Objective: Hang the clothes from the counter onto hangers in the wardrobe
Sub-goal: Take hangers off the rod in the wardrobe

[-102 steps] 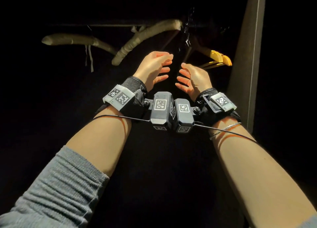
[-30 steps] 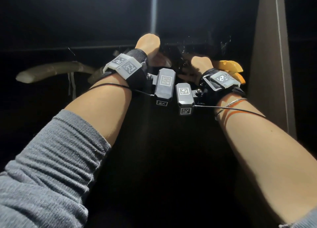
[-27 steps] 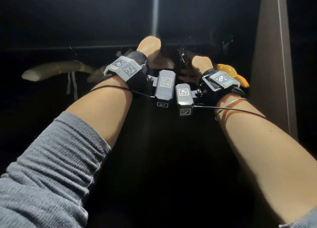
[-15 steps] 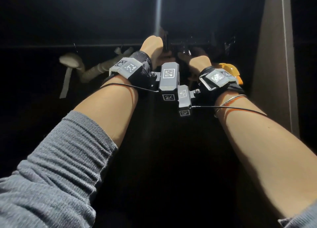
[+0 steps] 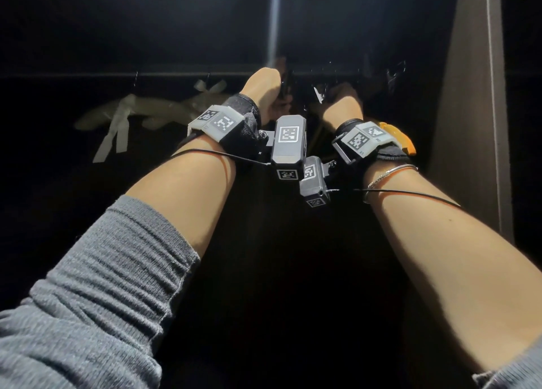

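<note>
Both my arms reach up into a dark wardrobe, just under the hanging rail (image 5: 164, 73). My left hand (image 5: 262, 91) is curled around a thin dark piece, apparently a hanger's neck (image 5: 284, 87), right below the rail. My right hand (image 5: 341, 105) is beside it, fingers folded into a black garment (image 5: 378, 79) with small glinting specks. The fingertips of both hands are hidden in the dark. The garment's shape below the hands cannot be made out.
Beige padded hangers (image 5: 137, 111) with ribbon ties hang on the rail to the left. An orange-yellow hanger (image 5: 400, 138) shows behind my right wrist. The wardrobe's grey-brown side panel (image 5: 469, 130) stands close on the right. A pale vertical strip (image 5: 274, 22) runs above the rail.
My hands went from open and apart below the rail to curled up at it. The beige padded hangers have swung and slid right, closer to my left wrist.
</note>
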`<state>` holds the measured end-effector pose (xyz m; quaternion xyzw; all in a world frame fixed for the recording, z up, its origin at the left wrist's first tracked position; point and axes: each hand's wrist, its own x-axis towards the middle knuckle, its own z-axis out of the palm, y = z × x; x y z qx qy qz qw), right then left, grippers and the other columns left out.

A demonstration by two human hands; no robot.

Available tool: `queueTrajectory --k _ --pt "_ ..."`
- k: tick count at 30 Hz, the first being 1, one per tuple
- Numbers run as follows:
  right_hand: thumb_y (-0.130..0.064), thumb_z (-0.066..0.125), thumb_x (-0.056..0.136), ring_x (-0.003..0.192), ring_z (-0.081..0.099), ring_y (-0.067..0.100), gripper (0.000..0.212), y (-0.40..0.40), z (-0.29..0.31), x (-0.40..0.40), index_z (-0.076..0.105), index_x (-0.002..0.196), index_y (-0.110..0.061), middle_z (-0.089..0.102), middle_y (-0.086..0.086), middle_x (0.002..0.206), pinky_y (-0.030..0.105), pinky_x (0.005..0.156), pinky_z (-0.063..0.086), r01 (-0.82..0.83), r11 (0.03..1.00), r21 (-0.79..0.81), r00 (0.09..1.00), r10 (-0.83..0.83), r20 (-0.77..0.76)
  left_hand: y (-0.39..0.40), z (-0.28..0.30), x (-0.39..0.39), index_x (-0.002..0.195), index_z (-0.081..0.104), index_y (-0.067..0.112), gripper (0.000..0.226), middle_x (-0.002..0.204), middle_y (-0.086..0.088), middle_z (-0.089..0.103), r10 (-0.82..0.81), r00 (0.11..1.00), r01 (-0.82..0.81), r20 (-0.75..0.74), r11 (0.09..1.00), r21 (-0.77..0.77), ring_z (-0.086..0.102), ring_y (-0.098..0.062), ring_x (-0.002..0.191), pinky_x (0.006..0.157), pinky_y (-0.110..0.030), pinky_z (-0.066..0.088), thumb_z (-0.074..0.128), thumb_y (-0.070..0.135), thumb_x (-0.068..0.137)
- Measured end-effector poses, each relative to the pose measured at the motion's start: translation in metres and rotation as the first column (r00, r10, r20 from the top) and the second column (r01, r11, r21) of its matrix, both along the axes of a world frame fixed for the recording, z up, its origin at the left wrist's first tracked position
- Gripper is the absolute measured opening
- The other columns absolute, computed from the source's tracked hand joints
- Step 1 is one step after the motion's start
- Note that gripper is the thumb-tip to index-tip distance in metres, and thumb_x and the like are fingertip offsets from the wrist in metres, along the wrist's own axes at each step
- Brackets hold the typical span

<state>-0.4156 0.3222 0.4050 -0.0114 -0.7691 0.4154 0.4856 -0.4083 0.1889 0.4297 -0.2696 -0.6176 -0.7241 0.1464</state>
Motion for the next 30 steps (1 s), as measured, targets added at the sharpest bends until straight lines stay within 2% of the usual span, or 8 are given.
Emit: queueTrajectory --k 4,6,8,10,12,17,23,30 --pt "-0.009 0.051 0.093 0.126 0.050 0.021 0.049 -0.002 0.002 0.000 0.042 0.141 -0.019 0.052 0.005 0.136 0.023 0.096 0.039 0.008 1.000 0.018 0.998 -0.007 -0.055 0.000 0.002 -0.004 0.090 0.053 0.015 0.026 0.076 -0.005 0.051 -0.015 1.000 0.015 0.003 1.000 -0.001 0.049 -0.016 0.061 0.035 -0.016 0.044 0.030 0.016 0.101" --pt "-0.003 0.054 0.089 0.123 0.051 0.022 0.050 -0.002 -0.002 0.002 0.049 0.134 -0.022 0.053 0.005 0.134 0.028 0.100 0.041 0.112 0.987 0.116 0.992 -0.105 -0.063 0.001 0.002 -0.006 0.103 0.052 0.011 0.023 0.074 -0.006 0.050 -0.030 0.999 0.030 0.016 1.000 -0.004 0.051 -0.015 0.055 0.035 -0.016 0.044 0.029 0.015 0.101" --pt "-0.006 0.057 0.087 0.121 0.050 0.024 0.041 0.001 -0.008 0.001 0.058 0.124 -0.025 0.053 0.004 0.132 0.031 0.100 0.044 0.204 0.968 0.143 0.977 -0.193 -0.092 0.003 -0.001 -0.008 0.100 0.052 0.009 0.024 0.067 -0.007 0.054 -0.054 0.998 0.055 0.039 0.998 -0.026 0.055 -0.012 0.041 0.034 -0.016 0.043 0.029 0.013 0.102" --pt "-0.010 0.059 0.086 0.123 0.045 0.027 0.034 0.003 -0.012 0.001 0.062 0.117 -0.021 0.049 0.007 0.131 0.036 0.102 0.044 0.293 0.943 0.158 0.954 -0.278 -0.111 0.004 -0.006 -0.010 0.087 0.052 0.011 0.029 0.051 -0.003 0.059 -0.064 0.998 0.066 0.023 0.993 -0.099 0.054 -0.007 0.034 0.037 -0.016 0.044 0.027 0.010 0.102" --pt "-0.010 0.059 0.086 0.122 0.047 0.028 0.032 0.002 -0.012 0.003 0.060 0.118 -0.013 0.051 0.010 0.128 0.037 0.101 0.045 0.353 0.915 0.196 0.936 -0.340 -0.094 0.006 -0.010 -0.011 0.090 0.053 0.010 0.027 0.052 -0.001 0.059 -0.074 0.997 0.075 0.019 0.992 -0.100 0.054 -0.008 0.042 0.038 -0.017 0.045 0.028 0.010 0.102" --pt "-0.016 0.058 0.091 0.115 0.055 0.028 0.033 0.002 -0.001 0.016 0.053 0.122 -0.006 0.054 0.014 0.127 0.030 0.089 0.046 0.274 0.951 0.146 0.954 -0.288 0.086 0.008 -0.009 -0.012 0.090 0.048 0.008 0.020 0.075 -0.006 0.050 -0.104 0.990 0.105 0.090 0.994 -0.007 0.050 -0.015 0.062 0.039 -0.020 0.049 0.034 0.016 0.102" --pt "-0.014 0.055 0.092 0.111 0.057 0.030 0.025 0.009 -0.004 0.025 0.057 0.114 -0.002 0.055 0.014 0.124 0.030 0.078 0.043 0.242 0.950 0.196 0.938 -0.281 0.205 0.016 -0.018 -0.004 0.095 0.051 0.011 0.019 0.075 -0.003 0.053 -0.081 0.994 0.086 0.070 0.994 -0.066 0.051 -0.013 0.059 0.041 -0.019 0.049 0.040 0.025 0.101" --pt "-0.024 0.049 0.097 0.108 0.060 0.027 0.031 0.005 -0.006 0.040 0.059 0.115 -0.001 0.061 0.013 0.120 0.029 0.076 0.043 0.204 0.973 0.111 0.956 -0.223 0.190 0.017 -0.024 0.015 0.076 0.051 0.009 0.029 0.061 -0.005 0.052 -0.162 0.984 0.160 0.072 0.987 0.025 0.047 -0.017 0.059 0.037 -0.021 0.049 0.039 0.018 0.101"
